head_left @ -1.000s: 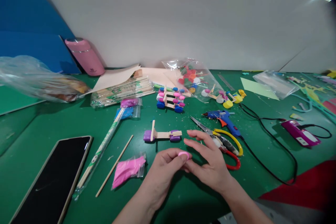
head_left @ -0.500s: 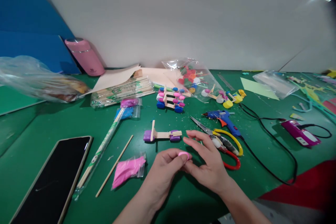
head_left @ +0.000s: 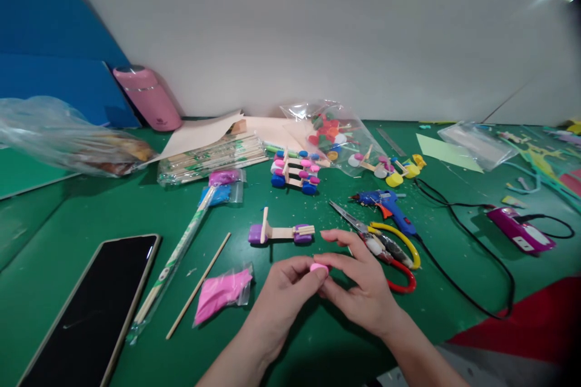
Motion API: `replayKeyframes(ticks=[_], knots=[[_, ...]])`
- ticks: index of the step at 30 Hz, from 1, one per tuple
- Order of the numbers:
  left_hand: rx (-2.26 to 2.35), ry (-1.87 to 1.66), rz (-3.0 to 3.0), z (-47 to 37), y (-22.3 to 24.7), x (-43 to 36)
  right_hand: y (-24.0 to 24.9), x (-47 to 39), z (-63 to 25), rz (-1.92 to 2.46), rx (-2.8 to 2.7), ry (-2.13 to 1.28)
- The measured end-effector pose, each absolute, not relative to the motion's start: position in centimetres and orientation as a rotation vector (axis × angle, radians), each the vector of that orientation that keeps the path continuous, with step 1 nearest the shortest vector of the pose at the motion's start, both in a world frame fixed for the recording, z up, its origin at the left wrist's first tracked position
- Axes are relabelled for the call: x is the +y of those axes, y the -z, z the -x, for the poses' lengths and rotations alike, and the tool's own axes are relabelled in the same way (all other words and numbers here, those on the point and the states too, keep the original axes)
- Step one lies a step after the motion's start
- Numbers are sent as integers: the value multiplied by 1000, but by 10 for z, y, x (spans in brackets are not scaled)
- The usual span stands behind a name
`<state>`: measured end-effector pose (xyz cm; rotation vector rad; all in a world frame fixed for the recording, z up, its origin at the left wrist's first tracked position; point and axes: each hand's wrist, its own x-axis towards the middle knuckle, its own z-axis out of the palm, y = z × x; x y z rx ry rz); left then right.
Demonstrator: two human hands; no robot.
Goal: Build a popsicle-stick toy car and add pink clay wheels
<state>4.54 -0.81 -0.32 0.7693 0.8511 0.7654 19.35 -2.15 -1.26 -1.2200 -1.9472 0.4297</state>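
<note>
A small lump of pink modelling clay (head_left: 319, 268) is pinched between my two hands above the green table. My left hand (head_left: 287, 293) holds it with thumb and curled fingers. The fingertips of my right hand (head_left: 358, 287) press on its right side, with one finger raised off it. Just beyond lies a small wooden-stick model (head_left: 281, 233) with purple clay ends, an upright stick at its left and short sticks at its right. An opened bag of pink clay (head_left: 222, 295) rests left of my hands, beside a single thin wooden stick (head_left: 198, 286).
Scissors (head_left: 390, 248) and a blue glue gun (head_left: 385, 205) with a black cord lie right. Finished-looking stick models (head_left: 295, 172) stand at the back near bagged sticks (head_left: 213, 157). A phone (head_left: 91, 314) lies left, a pink flask (head_left: 147, 98) behind, a purple device (head_left: 520, 230) far right.
My right fingers have closed in on the pink clay; the forefinger now touches its top right. The clay appears turned slightly. Everything on the table stays put.
</note>
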Motion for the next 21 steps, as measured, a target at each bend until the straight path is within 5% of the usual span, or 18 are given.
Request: replayKeyframes(ticks=[21], knots=[[919, -814, -876, -47, 7, -8, 14, -18, -184, 1198, -1887, -460]])
